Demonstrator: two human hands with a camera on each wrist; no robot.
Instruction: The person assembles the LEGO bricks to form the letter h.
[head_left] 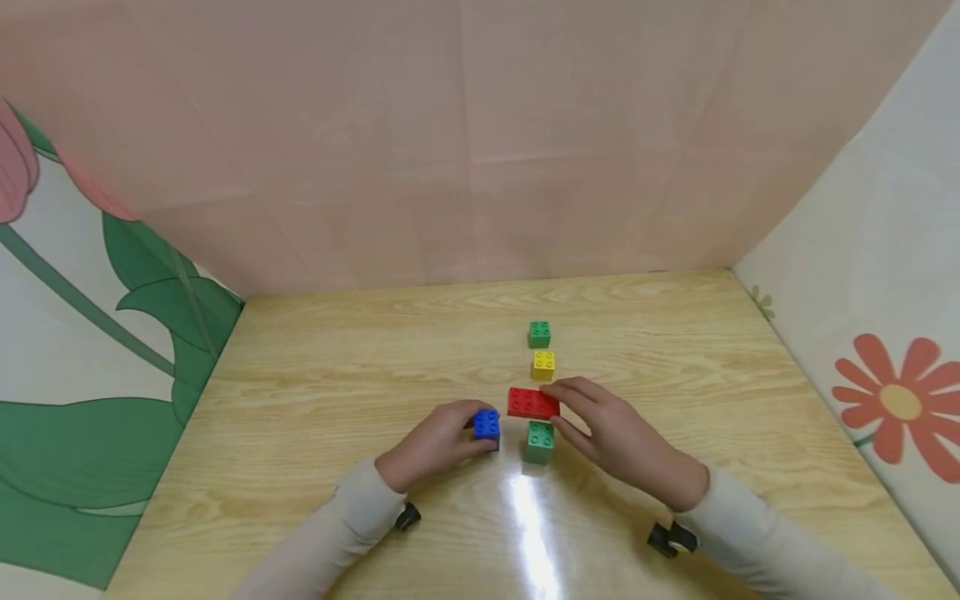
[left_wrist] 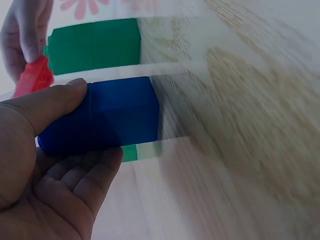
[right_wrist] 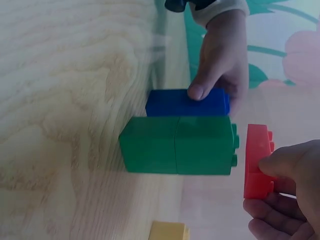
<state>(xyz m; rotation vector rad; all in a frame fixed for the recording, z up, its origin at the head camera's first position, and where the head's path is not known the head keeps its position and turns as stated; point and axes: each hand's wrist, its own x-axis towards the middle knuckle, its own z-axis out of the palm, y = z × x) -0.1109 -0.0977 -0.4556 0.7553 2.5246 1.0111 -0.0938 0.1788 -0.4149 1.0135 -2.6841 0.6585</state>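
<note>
My left hand (head_left: 438, 442) pinches a blue stack of two toy bricks (left_wrist: 117, 112) between thumb and fingers; it stands upright on the table. Just right of it is a green stack of two bricks (right_wrist: 177, 146), also upright. The right hand (head_left: 611, 429) holds a red eight-stud brick (head_left: 531, 403) by its right end. In the right wrist view this red brick is held level above the green stack's studs, with a small gap between them. The red brick also shows at the left edge of the left wrist view, partly behind my left thumb.
Beyond the hands, a yellow brick (head_left: 543, 365) and a smaller-looking green brick (head_left: 539, 334) stand in a line on the wooden table (head_left: 337, 358). A pinkish cloth wall (head_left: 465, 167) rises at the back, with flower-patterned panels at both sides.
</note>
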